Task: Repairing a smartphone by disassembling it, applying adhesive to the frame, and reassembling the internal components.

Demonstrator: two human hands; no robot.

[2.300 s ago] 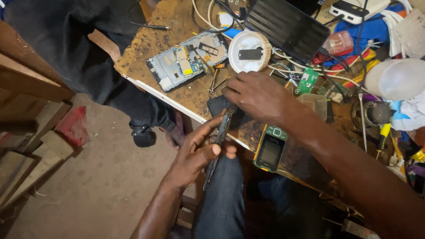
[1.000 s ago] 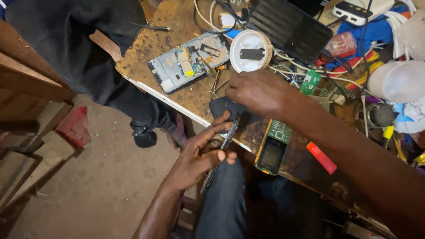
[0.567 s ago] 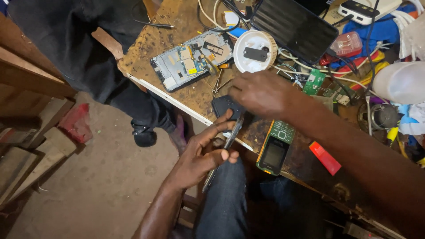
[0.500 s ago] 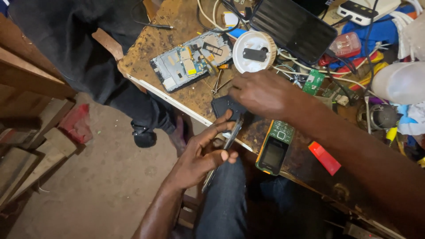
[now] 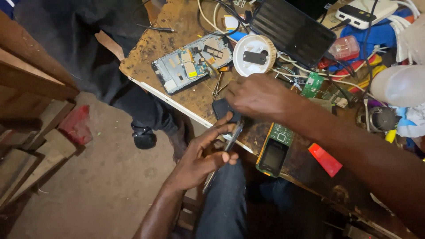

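Soft, even light fell on the workbench [image 5: 177, 95], brightest at its far right corner, where a white bottle [image 5: 400, 84] glared. The floor [image 5: 102, 186] stayed dim; edges bent slightly.

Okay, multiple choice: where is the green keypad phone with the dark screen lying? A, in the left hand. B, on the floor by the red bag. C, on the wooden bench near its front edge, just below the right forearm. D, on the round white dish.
C: the green keypad phone lies flat on the worn wooden bench near its front edge, under the forearm of the right hand.
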